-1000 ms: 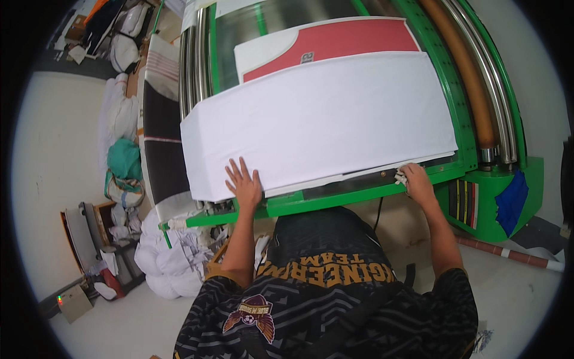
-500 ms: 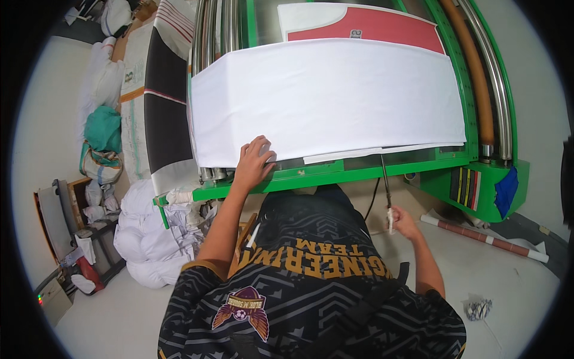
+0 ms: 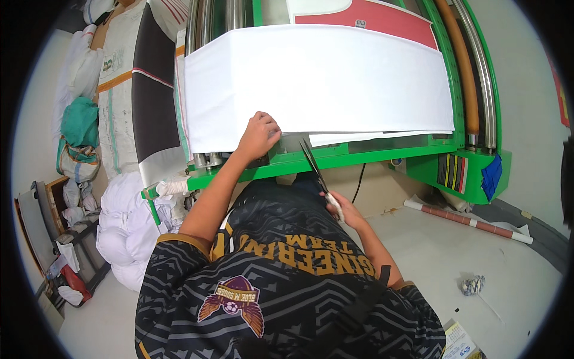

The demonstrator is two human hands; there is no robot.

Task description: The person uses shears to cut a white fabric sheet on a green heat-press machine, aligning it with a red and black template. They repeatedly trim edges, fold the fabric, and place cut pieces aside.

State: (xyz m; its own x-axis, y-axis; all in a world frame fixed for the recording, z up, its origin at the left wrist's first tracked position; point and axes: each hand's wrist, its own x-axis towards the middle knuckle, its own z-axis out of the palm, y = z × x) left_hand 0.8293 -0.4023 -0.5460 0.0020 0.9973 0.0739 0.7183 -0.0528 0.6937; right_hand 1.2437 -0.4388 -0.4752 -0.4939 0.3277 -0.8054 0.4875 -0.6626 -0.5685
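A wide white fabric sheet (image 3: 329,81) lies over the green-framed machine bed (image 3: 287,163). At its near edge, left of the middle, my left hand (image 3: 259,137) has curled fingers closed on the cloth. My right hand (image 3: 344,210) grips a pair of long dark scissors (image 3: 315,167) by the handles, which look wrapped in white. The blades point up and left, slightly parted, with their tips just short of the fabric edge and right of my left hand. A narrow white strip (image 3: 347,139) shows beneath the sheet's near edge.
A red and white printed piece (image 3: 371,25) lies beyond the sheet. Metal rollers (image 3: 234,15) stand at the left, an orange-brown roller (image 3: 461,72) at the right. White bundles (image 3: 125,230) sit on the floor at left; a rolled sheet (image 3: 472,221) lies at right.
My right hand has brought the scissors left and up toward the cloth, and their blades now show parted. My left hand stays at the fabric edge. The whole view has shifted slightly.
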